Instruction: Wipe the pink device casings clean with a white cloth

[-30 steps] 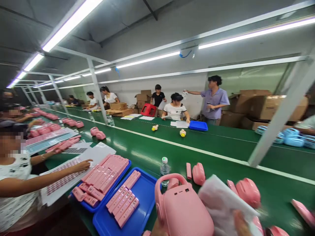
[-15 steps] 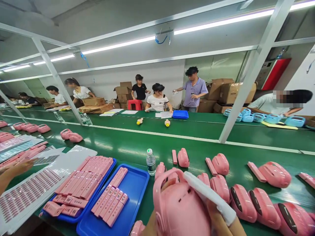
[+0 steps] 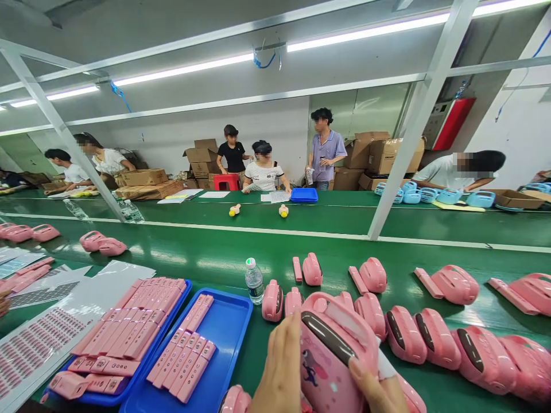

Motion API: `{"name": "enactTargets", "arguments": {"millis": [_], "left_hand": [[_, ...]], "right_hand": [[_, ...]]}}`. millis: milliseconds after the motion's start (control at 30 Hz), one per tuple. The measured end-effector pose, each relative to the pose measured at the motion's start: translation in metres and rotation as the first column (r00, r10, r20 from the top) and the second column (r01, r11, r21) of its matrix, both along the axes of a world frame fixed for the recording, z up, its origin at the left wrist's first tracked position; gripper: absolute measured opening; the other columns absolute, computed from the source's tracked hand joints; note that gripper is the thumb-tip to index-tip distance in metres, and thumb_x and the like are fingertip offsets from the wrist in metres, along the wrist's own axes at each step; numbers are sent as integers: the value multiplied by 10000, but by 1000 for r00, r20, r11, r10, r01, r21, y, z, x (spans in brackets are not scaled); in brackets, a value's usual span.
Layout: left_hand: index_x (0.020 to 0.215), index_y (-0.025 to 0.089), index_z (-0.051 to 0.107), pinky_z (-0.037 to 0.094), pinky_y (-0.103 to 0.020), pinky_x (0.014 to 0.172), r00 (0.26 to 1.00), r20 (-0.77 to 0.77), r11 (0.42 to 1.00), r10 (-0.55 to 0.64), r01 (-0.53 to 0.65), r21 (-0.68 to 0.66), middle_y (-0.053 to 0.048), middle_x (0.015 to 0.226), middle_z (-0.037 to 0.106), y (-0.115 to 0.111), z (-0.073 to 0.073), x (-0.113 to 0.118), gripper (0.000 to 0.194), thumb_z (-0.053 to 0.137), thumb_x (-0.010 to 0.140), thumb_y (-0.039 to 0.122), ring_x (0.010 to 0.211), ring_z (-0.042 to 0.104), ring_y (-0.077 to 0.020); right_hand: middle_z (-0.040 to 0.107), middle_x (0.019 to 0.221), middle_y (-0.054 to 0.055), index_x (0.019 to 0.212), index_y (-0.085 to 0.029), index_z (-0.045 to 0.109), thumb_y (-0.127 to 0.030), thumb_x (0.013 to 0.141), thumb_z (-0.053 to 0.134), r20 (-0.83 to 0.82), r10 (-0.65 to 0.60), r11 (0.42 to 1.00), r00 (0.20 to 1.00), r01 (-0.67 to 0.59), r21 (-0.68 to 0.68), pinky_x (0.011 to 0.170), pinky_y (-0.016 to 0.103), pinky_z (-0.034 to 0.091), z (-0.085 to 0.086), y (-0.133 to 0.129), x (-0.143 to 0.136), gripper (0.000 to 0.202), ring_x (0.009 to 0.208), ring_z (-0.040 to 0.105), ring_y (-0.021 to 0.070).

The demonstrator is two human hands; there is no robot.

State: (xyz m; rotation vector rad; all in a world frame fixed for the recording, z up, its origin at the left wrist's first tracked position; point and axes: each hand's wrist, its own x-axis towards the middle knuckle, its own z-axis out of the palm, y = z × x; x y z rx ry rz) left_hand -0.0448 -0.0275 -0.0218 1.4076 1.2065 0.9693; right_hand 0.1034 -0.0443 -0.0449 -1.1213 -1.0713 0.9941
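A glossy pink plastic casing (image 3: 331, 367) with a loop handle, a long dark window and a printed cartoon figure is held up close to me, tilted. My left hand (image 3: 275, 367) lies along its left side with fingers fairly straight; the fingertips are partly hidden at the casing's edge. My right hand (image 3: 379, 387) grips its right side, thumb on the printed face. A white cloth (image 3: 386, 367) shows between that hand and the casing, mostly hidden. Below my left hand sits another pink piece (image 3: 236, 400), cut off by the frame.
Two blue trays (image 3: 235, 350) hold rows of narrow pink parts (image 3: 183, 367). Sticker sheets (image 3: 51, 355) lie at left. A water bottle (image 3: 253, 281) stands behind the trays. More pink casings (image 3: 439, 341) line the green bench at right. Several people work across it; a metal post (image 3: 407, 137) rises there.
The casing has turned so its dark window and printed side now show. My left hand has come up along its left side, and the cloth is now mostly hidden. The view has shifted right.
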Motion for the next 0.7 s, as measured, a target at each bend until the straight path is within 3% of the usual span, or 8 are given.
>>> {"name": "enactTargets", "arguments": {"millis": [67,133,200,300,367,467,600,700], "left_hand": [[1340,191,468,176,-522,1112,985,158,998,-63,67,-14,-152,1372,474,6,1,-6,824,709,619,508,1334,301,-394],[1343,200,452,241,-528,1086,945,298,990,-135,140,4,-156,1340,501,9,5,-8,1011,788,464,569,1295,360,-404],[1372,218,395,292,-503,1065,864,454,969,-219,246,0,-145,1332,510,9,8,-5,1078,805,440,573,1270,408,-380],[1306,194,472,368,-507,1002,727,631,903,-271,418,-94,-150,1199,613,6,7,3,856,744,585,568,1177,515,-370],[1197,150,565,419,-507,942,711,648,868,-273,472,-153,-161,1077,669,3,3,6,720,729,623,552,1080,587,-370],[1192,159,545,472,-443,867,698,670,864,-253,474,-168,-146,1061,675,-1,1,6,699,792,599,434,983,639,-319],[1201,191,493,486,-338,813,781,600,928,-175,335,-164,-109,1104,659,-8,9,3,706,819,583,294,974,629,-252],[1210,178,456,495,-367,799,806,578,944,-129,278,-178,-125,1112,651,-11,13,3,732,805,584,325,970,627,-286]], "right_hand": [[678,1052,104,1225,-187,567,-582,881,342,-139,66,995,988,-76,-67,840,430,532,3,1,5,570,984,640,302],[704,939,79,1129,-240,639,-628,862,292,-96,100,993,990,-105,-54,770,420,559,4,0,9,585,903,668,293],[710,870,55,1088,-282,660,-663,837,315,-67,75,996,995,-78,-50,727,399,573,3,-2,10,572,854,680,285],[712,849,70,1050,-233,679,-649,830,405,-112,17,992,994,-30,-120,681,395,576,4,-4,10,544,811,683,296],[712,826,97,982,-167,697,-623,789,528,-153,-25,978,988,-7,-208,646,399,573,6,-4,13,524,772,679,314],[707,908,121,964,-129,699,-586,711,656,-218,-96,960,971,33,-277,666,388,572,8,-3,23,524,839,664,335],[624,1182,87,1188,-193,599,-546,769,625,-346,-316,932,883,221,-287,800,327,557,4,-12,36,549,1086,586,294],[581,1246,81,1224,-200,583,-517,860,525,-138,-339,935,931,318,-156,914,358,506,1,-25,33,487,1177,518,287]]}}
